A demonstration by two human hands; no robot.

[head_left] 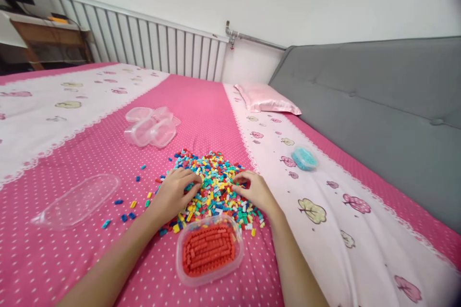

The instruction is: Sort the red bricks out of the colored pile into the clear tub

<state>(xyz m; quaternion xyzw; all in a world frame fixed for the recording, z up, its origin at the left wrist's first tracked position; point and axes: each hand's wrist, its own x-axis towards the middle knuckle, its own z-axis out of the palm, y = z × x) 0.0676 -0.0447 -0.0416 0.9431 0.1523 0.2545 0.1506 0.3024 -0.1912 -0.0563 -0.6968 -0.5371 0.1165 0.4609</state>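
A loose heap of small toy building bricks [216, 189] in many colours lies on the bed. At its left side is my left hand [177, 187], with thumb and fingertips drawn close together over the bricks. What those fingertips hold, if anything, is too small to make out. On the right side, my right hand [253, 189] touches the heap with its fingers curved, a small gap showing between thumb and forefinger. Nearest to me sits a clear plastic container [182, 268] with red bricks [209, 249] packed in rows inside it.
Several clear containers [153, 127] are stacked beyond the heap. A transparent lid-like piece [79, 201] lies at the left, near stray bricks [124, 217]. A container of light-blue bricks [304, 158] stands at the right. Behind are a pink pillow [264, 98] and a grey headboard [378, 91].
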